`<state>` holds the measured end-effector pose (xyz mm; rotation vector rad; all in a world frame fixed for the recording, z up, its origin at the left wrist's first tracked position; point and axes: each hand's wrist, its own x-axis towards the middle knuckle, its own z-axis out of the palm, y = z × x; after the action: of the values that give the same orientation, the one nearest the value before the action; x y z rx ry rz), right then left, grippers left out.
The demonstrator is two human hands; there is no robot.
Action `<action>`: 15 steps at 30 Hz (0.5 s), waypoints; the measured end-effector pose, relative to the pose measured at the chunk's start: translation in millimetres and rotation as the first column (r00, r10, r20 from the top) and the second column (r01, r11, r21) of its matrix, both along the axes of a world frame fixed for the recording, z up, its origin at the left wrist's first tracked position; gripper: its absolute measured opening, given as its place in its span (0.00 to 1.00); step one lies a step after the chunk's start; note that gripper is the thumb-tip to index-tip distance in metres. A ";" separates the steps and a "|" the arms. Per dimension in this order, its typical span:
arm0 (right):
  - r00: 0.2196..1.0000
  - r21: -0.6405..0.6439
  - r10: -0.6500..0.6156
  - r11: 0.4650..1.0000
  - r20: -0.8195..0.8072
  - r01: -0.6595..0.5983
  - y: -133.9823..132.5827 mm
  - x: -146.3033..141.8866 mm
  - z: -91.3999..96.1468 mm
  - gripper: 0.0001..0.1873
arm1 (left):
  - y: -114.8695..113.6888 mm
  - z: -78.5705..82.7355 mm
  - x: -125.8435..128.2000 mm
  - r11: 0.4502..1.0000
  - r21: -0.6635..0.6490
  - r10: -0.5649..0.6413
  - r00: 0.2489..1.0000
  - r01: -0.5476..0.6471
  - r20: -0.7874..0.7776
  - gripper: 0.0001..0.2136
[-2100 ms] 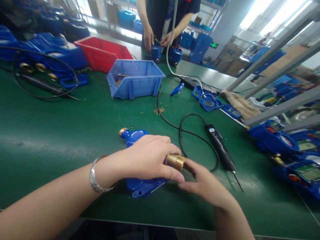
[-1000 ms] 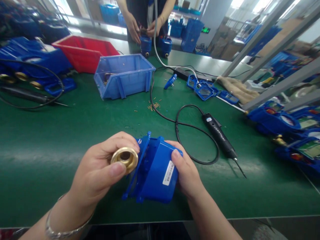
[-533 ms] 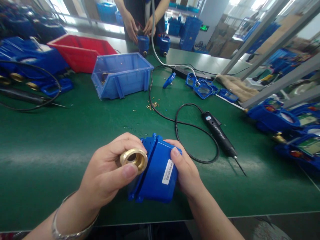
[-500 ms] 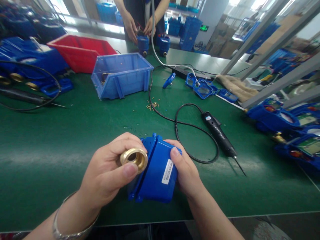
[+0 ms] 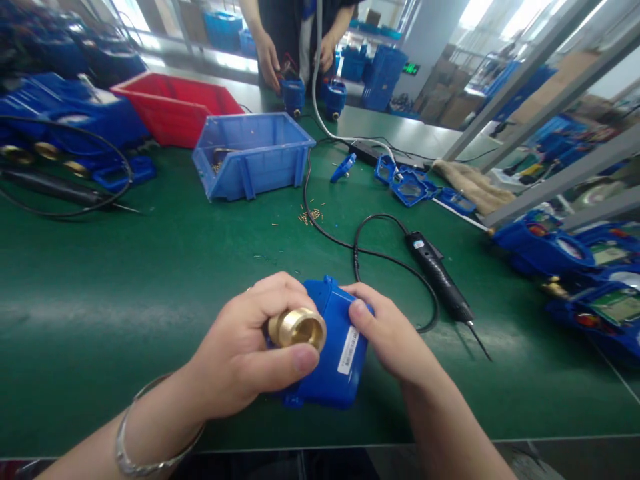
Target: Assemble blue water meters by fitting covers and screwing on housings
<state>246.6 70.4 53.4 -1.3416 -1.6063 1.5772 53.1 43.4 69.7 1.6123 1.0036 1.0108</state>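
Both of my hands hold a blue plastic meter housing (image 5: 330, 380) above the green bench, near its front edge. A white barcode label (image 5: 349, 350) is on its face. My left hand (image 5: 250, 340) is closed round the brass pipe fitting (image 5: 303, 330) at the housing's left side, its round opening turned toward me. My right hand (image 5: 387, 327) grips the right side, thumb on the front edge; its other fingers are mostly hidden behind the housing. Beyond the hands lies a black electric screwdriver (image 5: 440, 277) with its bit pointing to the lower right.
Small brass screws (image 5: 311, 215) lie scattered mid-bench. Behind them stand a blue bin (image 5: 255, 167) and a red bin (image 5: 175, 110). More blue housings are piled left and right (image 5: 545, 247). A metal frame (image 5: 545, 153) slants at right. Across the bench, a co-worker's hands (image 5: 270, 63) handle blue units.
The housing has turned in my hands, so the gap between its two parts is now mostly covered and the brass opening faces me more. My left hand has shifted rightward.
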 end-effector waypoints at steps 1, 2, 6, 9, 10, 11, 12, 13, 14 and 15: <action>0.995 0.046 0.046 0.998 0.083 -0.050 3.7 2.4 4.8 0.33 | 0.3 0.8 2.3 1.000 0.001 -0.024 1.000 0.024 -0.018 0.14; 0.986 0.076 0.074 0.993 0.151 -0.086 6.8 4.3 8.8 0.33 | 0.3 0.8 5.1 0.999 0.009 -0.043 0.998 0.044 -0.037 0.14; 0.988 -0.001 0.075 0.997 0.136 -0.075 12.4 11.6 10.4 0.24 | -4.4 -5.5 14.9 0.998 0.008 -0.056 0.990 0.056 0.132 0.25; 0.997 -0.176 -0.044 0.984 -0.062 0.033 12.3 21.4 -1.7 0.21 | -12.7 -14.3 14.1 0.999 -0.020 0.051 0.908 -0.048 0.415 0.27; 0.989 -0.223 -0.087 0.973 -0.116 0.060 12.3 25.3 -6.7 0.21 | -16.0 -17.8 11.9 0.993 0.012 0.098 0.889 -0.116 0.448 0.25; 0.980 -0.253 -0.125 0.964 -0.158 0.082 12.4 29.2 -11.8 0.21 | -19.4 -21.8 9.1 0.980 0.070 0.136 0.887 -0.185 0.441 0.23; 0.970 -0.268 -0.153 0.958 -0.190 0.098 12.7 33.1 -17.0 0.20 | -23.0 -26.5 6.1 0.958 0.147 0.168 0.897 -0.246 0.410 0.23; 0.961 -0.270 -0.170 0.957 -0.216 0.109 13.1 36.8 -22.3 0.20 | -26.8 -31.7 3.0 0.927 0.231 0.198 0.910 -0.294 0.365 0.23; 0.956 -0.264 -0.178 0.958 -0.233 0.113 13.7 40.3 -27.5 0.20 | -30.9 -37.6 0.4 0.893 0.311 0.228 0.923 -0.326 0.311 0.24; 0.954 -0.256 -0.178 0.960 -0.242 0.114 14.5 43.7 -32.7 0.19 | -35.3 -43.8 -1.7 0.855 0.387 0.260 0.931 -0.345 0.256 0.26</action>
<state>290.2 84.9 20.8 -1.2736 -1.1592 1.8136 51.4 8.1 25.9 1.6842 0.9652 1.6702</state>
